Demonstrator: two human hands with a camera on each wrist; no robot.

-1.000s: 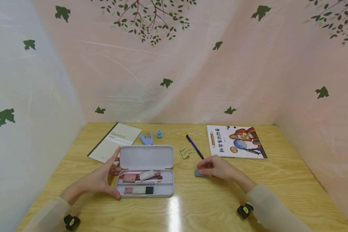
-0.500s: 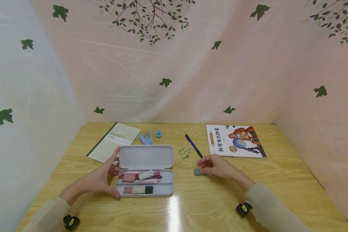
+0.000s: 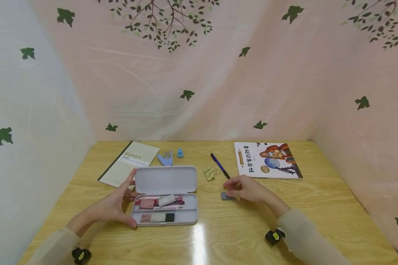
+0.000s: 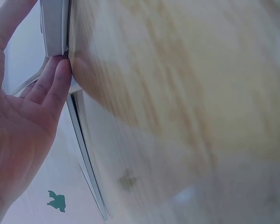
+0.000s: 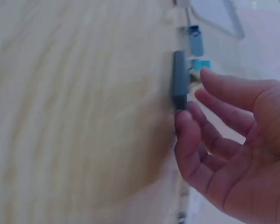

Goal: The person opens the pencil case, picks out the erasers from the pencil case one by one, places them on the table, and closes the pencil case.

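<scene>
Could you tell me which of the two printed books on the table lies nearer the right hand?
The illustrated picture book, far right; the plain Gambit notebook lies far left, beyond the pencil case.

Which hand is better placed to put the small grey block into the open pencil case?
The right hand, probably. Its fingertips already touch the grey block on the table, just right of the pencil case. The left hand is occupied at the case's left end.
</scene>
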